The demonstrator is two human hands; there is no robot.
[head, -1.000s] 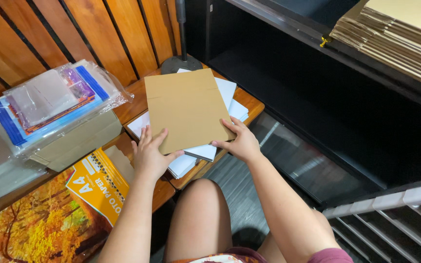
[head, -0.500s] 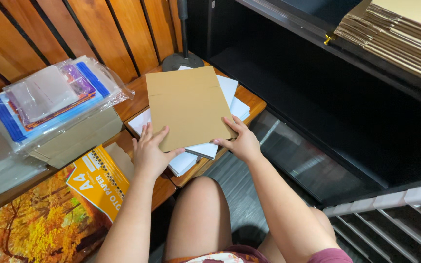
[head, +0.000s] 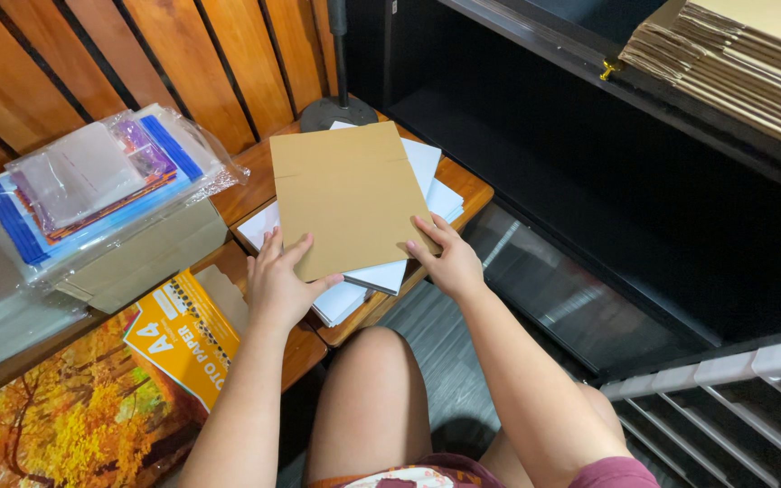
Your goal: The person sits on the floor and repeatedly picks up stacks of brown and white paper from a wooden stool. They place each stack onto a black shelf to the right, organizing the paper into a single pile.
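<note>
Bare arms, maroon sleeve, floral shorts

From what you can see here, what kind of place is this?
Probably a small packing or stationery work corner: flat brown cardboard sheets stacked on a black shelf, plastic-wrapped supplies on a wooden table, and a pack of photo paper.
</note>
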